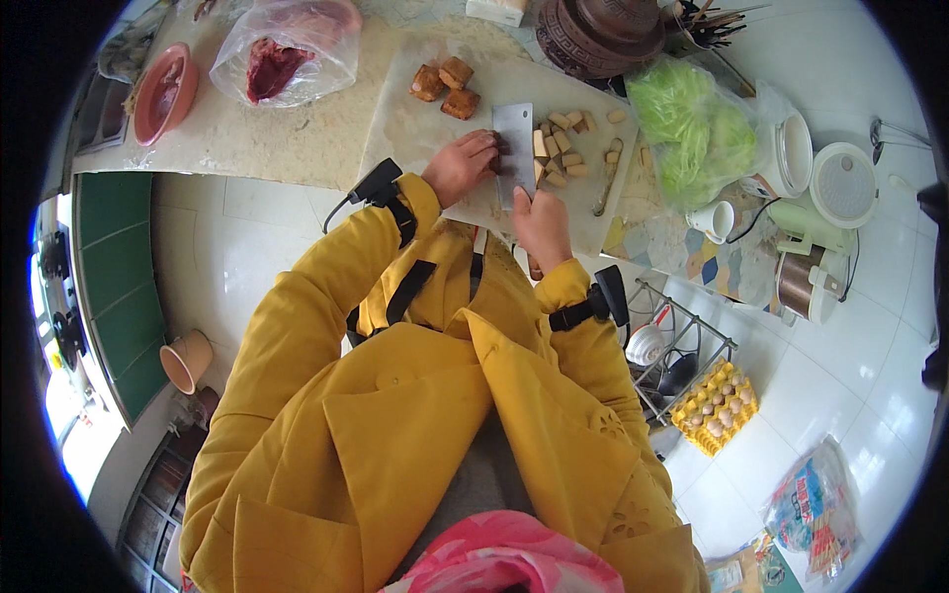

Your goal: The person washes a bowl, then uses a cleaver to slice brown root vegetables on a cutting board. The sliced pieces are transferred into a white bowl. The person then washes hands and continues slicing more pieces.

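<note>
My right hand (545,230) grips the handle of a Chinese cleaver (513,126), whose broad blade stands across the pale cutting board (404,137). On the blade's left side, the curled fingers of my left hand (461,169) hold down a brown food piece (501,152), mostly hidden by fingers and steel. Three browned blocks, perhaps fried tofu (456,73), lie farther back on the board. Right of the blade are several cut pale chunks (561,141) with brown edges. A thin brown stick-like object (608,178) lies beyond them near the board's right edge.
Raw meat (273,70) in a clear bag and a pink basin (167,93) occupy the counter's left. At right are bagged green vegetables (686,130), a white cup (713,221) and a kettle-like appliance (808,282). A dark lidded pot (600,37) stands behind; an egg tray (715,408) sits below.
</note>
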`<state>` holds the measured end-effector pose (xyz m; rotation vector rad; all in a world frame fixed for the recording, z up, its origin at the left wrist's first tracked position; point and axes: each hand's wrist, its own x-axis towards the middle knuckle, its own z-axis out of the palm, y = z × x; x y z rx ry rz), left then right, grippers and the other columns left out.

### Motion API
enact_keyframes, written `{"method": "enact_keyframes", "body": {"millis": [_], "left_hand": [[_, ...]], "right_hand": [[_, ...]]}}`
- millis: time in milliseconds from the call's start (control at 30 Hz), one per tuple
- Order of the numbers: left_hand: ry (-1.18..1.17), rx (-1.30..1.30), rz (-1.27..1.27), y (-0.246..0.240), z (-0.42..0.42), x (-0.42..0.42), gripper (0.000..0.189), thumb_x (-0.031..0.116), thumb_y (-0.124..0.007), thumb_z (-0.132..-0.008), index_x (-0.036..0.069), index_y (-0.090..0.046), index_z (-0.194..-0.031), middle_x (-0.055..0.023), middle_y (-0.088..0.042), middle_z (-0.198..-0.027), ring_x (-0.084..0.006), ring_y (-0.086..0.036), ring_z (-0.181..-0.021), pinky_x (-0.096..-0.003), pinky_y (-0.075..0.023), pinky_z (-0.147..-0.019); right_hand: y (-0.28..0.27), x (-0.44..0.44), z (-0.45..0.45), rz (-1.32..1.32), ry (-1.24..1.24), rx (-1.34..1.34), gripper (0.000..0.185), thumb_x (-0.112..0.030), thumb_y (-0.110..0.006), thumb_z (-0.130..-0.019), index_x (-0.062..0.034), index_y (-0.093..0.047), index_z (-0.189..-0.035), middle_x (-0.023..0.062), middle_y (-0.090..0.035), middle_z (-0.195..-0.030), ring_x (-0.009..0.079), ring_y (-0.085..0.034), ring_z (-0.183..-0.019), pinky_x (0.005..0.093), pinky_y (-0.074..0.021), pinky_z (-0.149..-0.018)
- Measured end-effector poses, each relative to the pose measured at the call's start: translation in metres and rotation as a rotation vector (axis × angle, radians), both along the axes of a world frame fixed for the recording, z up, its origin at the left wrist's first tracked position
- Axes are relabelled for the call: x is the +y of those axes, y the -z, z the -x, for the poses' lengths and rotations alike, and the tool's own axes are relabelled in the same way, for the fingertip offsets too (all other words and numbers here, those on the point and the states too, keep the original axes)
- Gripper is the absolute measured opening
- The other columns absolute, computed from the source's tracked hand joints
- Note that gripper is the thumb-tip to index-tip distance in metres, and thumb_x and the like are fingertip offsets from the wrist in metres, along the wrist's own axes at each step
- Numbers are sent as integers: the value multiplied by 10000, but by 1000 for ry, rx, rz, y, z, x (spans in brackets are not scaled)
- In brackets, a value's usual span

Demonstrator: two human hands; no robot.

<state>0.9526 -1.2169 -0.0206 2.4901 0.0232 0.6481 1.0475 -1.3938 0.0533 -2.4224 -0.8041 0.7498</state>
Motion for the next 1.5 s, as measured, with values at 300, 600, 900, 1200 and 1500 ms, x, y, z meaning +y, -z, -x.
{"method": "enact_keyframes", "body": {"millis": [300, 600, 900, 1200, 1500], "left_hand": [[11, 0, 76, -2, -2, -1, 410, 102, -803, -700, -17, -632, -1053, -196, -594, -1216, -395, -557, -1211, -450, -495, -1007], [-14, -35, 83, -1, -1, -1, 379, 98, -798, -690, -12, -635, -1015, -195, -592, -1169, -404, -568, -1150, -450, -506, -969], [-1, -42, 72, 3, -2, 0, 368, 115, -802, -715, -11, -645, -1023, -197, -591, -1158, -405, -571, -1152, -456, -508, -962], [11, -55, 51, 0, -2, 1, 369, 105, -802, -712, -14, -645, -1023, -199, -593, -1172, -412, -573, -1158, -461, -506, -970], [15, 0, 64, 1, 1, 3, 371, 108, -801, -718, -23, -639, -1025, -215, -584, -1188, -419, -566, -1169, -465, -502, -983]], "right_hand": [[-10, -13, -5, -49, 26, -16, 460, -302, -567, -970, 72, -627, -707, 318, -602, -697, 503, -614, -709, 555, -481, -644], [-20, -11, -1, -44, -33, -22, 461, -302, -569, -970, 71, -625, -704, 317, -599, -689, 506, -613, -711, 556, -482, -646], [-21, -8, -4, 3, -52, -1, 445, -294, -569, -966, 56, -639, -700, 306, -617, -715, 505, -618, -731, 563, -484, -672], [-23, 0, -3, 56, -89, -36, 419, -276, -571, -959, 51, -657, -711, 294, -628, -725, 494, -628, -737, 561, -493, -681], [-12, 10, 8, 63, -103, -101, 442, -286, -570, -964, 77, -654, -726, 318, -624, -768, 486, -631, -767, 555, -492, -686]]}}
